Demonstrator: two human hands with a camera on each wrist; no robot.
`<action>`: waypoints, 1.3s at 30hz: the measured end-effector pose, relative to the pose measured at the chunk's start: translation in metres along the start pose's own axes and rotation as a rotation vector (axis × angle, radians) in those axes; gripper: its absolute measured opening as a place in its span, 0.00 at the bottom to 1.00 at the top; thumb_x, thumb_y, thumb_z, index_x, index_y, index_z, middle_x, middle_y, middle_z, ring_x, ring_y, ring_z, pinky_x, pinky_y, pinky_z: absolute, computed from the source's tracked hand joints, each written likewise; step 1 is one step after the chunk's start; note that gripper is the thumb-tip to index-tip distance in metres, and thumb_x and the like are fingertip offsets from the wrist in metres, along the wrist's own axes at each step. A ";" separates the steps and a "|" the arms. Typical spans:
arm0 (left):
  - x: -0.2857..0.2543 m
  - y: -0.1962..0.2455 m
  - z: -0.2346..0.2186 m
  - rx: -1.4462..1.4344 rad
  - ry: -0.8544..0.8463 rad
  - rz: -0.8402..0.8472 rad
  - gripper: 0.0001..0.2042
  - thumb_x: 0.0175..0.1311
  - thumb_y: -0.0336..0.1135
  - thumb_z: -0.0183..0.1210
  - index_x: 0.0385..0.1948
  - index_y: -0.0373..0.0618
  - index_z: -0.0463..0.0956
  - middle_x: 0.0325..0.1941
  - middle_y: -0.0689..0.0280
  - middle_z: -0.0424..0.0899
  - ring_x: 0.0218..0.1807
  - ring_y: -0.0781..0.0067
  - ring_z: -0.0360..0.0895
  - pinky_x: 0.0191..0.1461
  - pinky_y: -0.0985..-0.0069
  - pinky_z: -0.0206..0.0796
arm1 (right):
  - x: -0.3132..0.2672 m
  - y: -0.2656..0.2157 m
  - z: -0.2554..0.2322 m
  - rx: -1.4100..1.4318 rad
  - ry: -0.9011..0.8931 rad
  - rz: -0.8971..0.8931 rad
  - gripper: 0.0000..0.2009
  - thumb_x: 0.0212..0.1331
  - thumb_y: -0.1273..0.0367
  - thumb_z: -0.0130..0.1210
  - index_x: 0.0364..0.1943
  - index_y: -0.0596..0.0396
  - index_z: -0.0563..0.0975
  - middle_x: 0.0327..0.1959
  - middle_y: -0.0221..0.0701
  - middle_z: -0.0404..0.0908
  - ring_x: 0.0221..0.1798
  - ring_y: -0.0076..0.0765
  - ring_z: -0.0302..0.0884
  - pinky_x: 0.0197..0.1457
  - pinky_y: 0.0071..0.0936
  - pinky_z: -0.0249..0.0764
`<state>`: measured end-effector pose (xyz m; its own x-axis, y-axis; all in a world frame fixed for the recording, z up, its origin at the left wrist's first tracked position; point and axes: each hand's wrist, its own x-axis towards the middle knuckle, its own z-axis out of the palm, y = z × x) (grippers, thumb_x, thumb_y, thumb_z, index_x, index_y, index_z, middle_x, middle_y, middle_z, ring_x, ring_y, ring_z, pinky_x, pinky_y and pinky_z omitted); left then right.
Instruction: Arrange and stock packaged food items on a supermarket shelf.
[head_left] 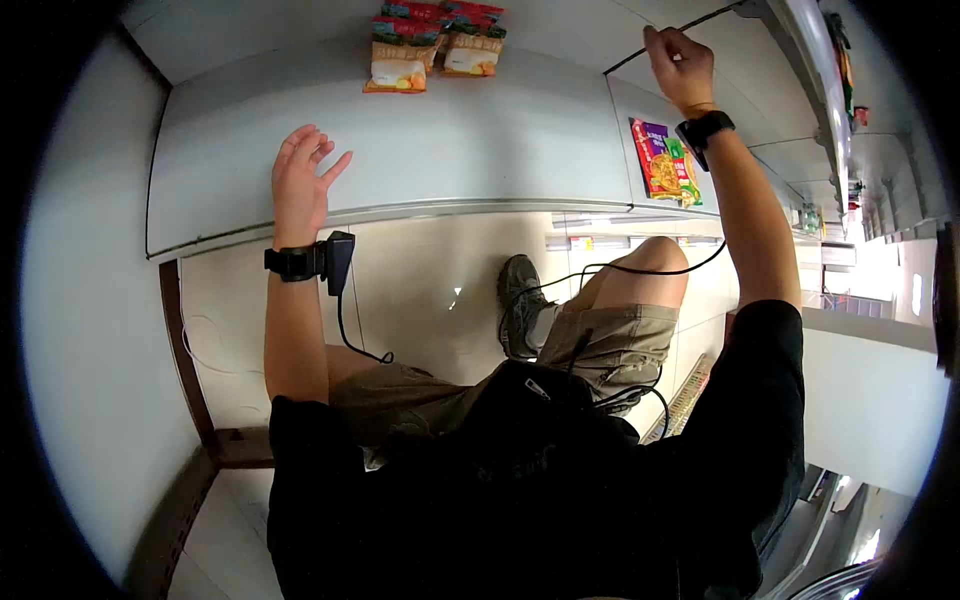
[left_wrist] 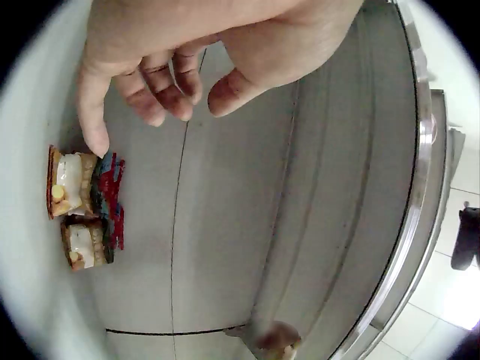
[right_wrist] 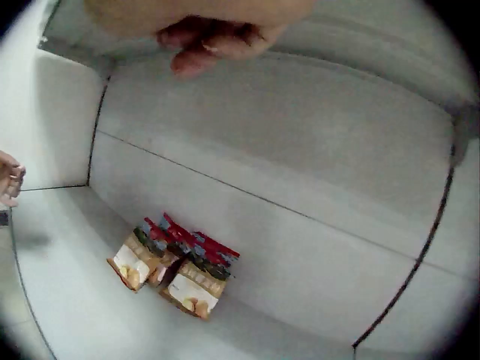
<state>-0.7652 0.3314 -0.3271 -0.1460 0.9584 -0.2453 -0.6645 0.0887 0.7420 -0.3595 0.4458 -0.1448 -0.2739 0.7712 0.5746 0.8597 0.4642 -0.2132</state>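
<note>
Over the left part of the grey shelf [head_left: 330,120], my left hand [head_left: 302,185] hovers with its fingers spread and loosely bent, holding nothing. To its right, several tan packets with red tops [head_left: 398,65] stand grouped at the back of the shelf. In the left wrist view these packets [left_wrist: 71,184] lie below the index fingertip. My right hand [head_left: 682,72] is raised over the right end of the shelf, fingers loosely curled and nothing in them. Below it lie a purple-and-red packet [head_left: 653,155] and a green packet [head_left: 685,170], overlapping. The right wrist view shows the tan packets [right_wrist: 196,289] away from the right fingers.
A metal edge [head_left: 450,208] runs along the shelf front. At the left stands a pale side panel [head_left: 85,250]. An upper shelf edge [head_left: 815,80] lies right of my right hand. A black cable [head_left: 640,268] hangs across my knee, above the tiled floor [head_left: 420,290].
</note>
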 end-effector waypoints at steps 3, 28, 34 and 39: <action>-0.003 -0.002 -0.001 0.017 0.035 0.008 0.08 0.61 0.30 0.51 0.40 0.43 0.67 0.35 0.67 0.70 0.42 0.72 0.67 0.59 0.53 0.62 | -0.014 0.026 0.024 0.082 -0.058 0.135 0.17 0.56 0.58 0.52 0.21 0.58 0.75 0.12 0.29 0.70 0.16 0.23 0.65 0.24 0.23 0.65; 0.006 -0.017 0.002 0.088 0.019 0.047 0.10 0.58 0.29 0.52 0.41 0.40 0.68 0.37 0.65 0.71 0.43 0.70 0.68 0.56 0.56 0.67 | -0.020 -0.056 0.111 0.799 -0.208 -0.040 0.14 0.59 0.66 0.52 0.19 0.60 0.74 0.15 0.27 0.73 0.19 0.18 0.68 0.25 0.19 0.67; 0.007 -0.019 -0.016 0.014 -0.063 0.080 0.10 0.61 0.30 0.51 0.43 0.39 0.69 0.40 0.62 0.72 0.47 0.66 0.68 0.60 0.50 0.61 | -0.096 0.032 0.130 0.380 -0.622 0.391 0.20 0.58 0.55 0.49 0.26 0.61 0.76 0.17 0.30 0.74 0.22 0.23 0.70 0.28 0.23 0.66; 0.018 -0.027 -0.025 0.037 -0.050 0.046 0.12 0.60 0.29 0.50 0.45 0.38 0.68 0.40 0.62 0.72 0.46 0.67 0.69 0.56 0.57 0.68 | -0.183 0.089 0.150 -0.120 -1.251 0.229 0.19 0.56 0.55 0.51 0.28 0.61 0.76 0.28 0.38 0.78 0.24 0.29 0.73 0.34 0.31 0.72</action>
<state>-0.7682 0.3398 -0.3674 -0.1382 0.9741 -0.1792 -0.6300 0.0531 0.7748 -0.2974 0.4117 -0.3876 -0.2763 0.7410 -0.6121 0.9563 0.2753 -0.0984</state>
